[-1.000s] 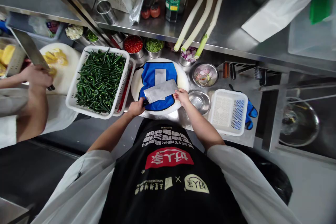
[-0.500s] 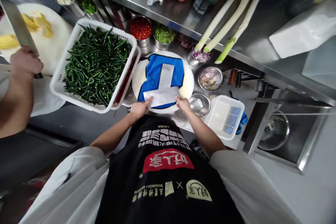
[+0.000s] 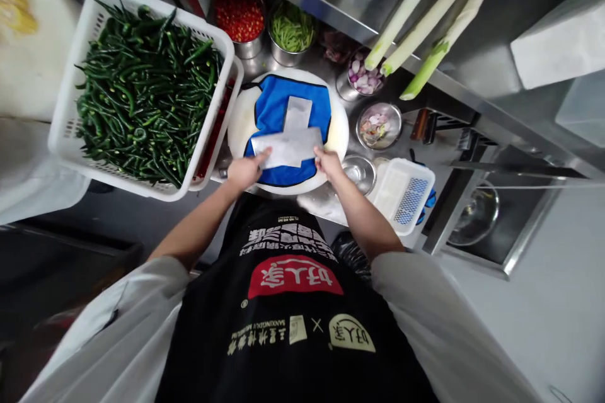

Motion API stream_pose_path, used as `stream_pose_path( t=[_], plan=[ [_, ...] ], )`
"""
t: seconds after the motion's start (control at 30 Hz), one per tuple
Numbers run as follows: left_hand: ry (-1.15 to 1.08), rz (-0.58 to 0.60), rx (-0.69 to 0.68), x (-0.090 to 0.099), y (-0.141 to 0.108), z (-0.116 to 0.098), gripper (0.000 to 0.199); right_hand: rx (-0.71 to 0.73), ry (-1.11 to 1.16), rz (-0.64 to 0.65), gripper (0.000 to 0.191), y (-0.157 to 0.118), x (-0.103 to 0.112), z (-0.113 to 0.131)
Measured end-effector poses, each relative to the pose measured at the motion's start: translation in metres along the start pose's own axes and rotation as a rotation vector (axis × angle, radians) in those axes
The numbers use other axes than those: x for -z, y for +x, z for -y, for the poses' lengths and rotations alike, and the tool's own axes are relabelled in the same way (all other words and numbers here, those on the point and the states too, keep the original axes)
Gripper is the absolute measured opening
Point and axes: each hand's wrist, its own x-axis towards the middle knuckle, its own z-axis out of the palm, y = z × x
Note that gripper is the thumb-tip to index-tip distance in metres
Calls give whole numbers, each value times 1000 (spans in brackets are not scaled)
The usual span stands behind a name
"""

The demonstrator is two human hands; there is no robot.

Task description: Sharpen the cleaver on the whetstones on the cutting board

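Observation:
A broad metal cleaver blade (image 3: 283, 143) lies crosswise over a pale grey rectangular bar (image 3: 299, 113). Under the bar, a blue cloth with black edging (image 3: 274, 107) is spread on a round white board (image 3: 241, 119). My left hand (image 3: 243, 171) is closed round the cleaver's handle end, with a finger resting on the blade. At the blade's other end, my right hand (image 3: 328, 162) pinches the corner. Part of the bar shows on both sides of the blade. Most of the handle is hidden by my left hand.
On the left stands a white basket (image 3: 69, 101) of green chillies. Behind the board are metal pots of chopped red chillies (image 3: 239, 12), green pieces (image 3: 292, 26) and shallots (image 3: 363, 73). Leeks (image 3: 425, 19) overhang the shelf edge. A metal bowl (image 3: 359, 175) and white plastic basket (image 3: 401, 198) sit right.
The blade has slid along the bar, away from my body, with both hands on it. The view has shifted, and another person's hand with a cleaver at the left is out of sight.

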Motion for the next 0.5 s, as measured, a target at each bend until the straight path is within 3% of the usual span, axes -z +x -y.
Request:
stream_pose_path(
  t=[0.1,0.23,0.3,0.43,0.5],
  plan=[
    [22,-73,-4,13,22,4,78,59,-9,17,47,13,-3,19],
    [30,91,-39,-9,-23,-4,78,-20,-46,64,46,-28,8,-21],
    [12,130,-34,-14,-33,-8,79,-52,-45,54,45,-30,9,-29],
    [2,-18,14,10,5,-6,80,59,18,-5,44,11,-2,4],
    [11,-46,2,15,12,-3,80,88,34,0,46,11,-3,8]
  ],
)
